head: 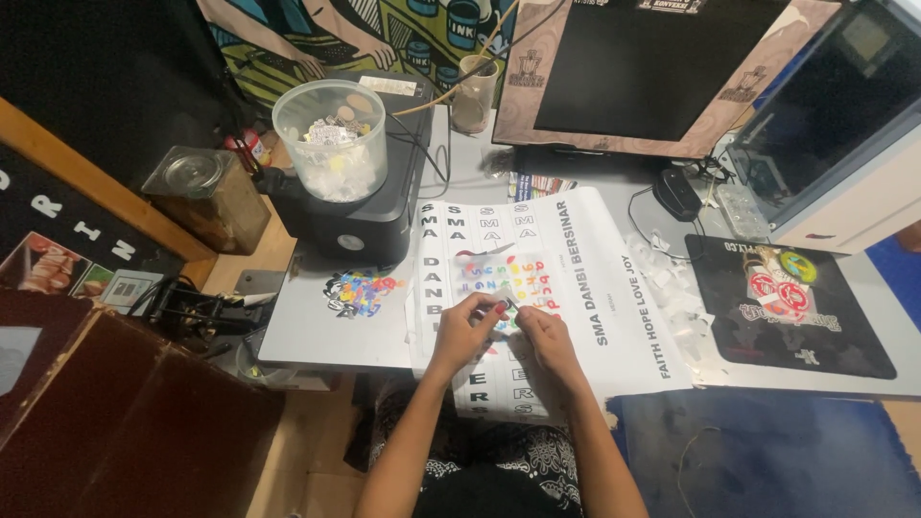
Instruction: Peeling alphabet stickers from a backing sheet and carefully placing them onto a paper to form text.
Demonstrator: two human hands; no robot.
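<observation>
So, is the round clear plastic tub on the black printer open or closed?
Open. The clear tub on the black printer has no lid; its round rim is bare, and small pieces show inside.

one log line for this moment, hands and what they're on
left hand: pinching small coloured piece | right hand: touching it | under: clear sheet of coloured letters | on: white banner

Both hands (508,331) on coloured letter sheet (508,278)

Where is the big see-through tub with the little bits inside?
In the head view, the clear plastic tub sits on top of the black printer, up and to the left of the hands, beside a brown glass-lidded jar on its left.
</observation>
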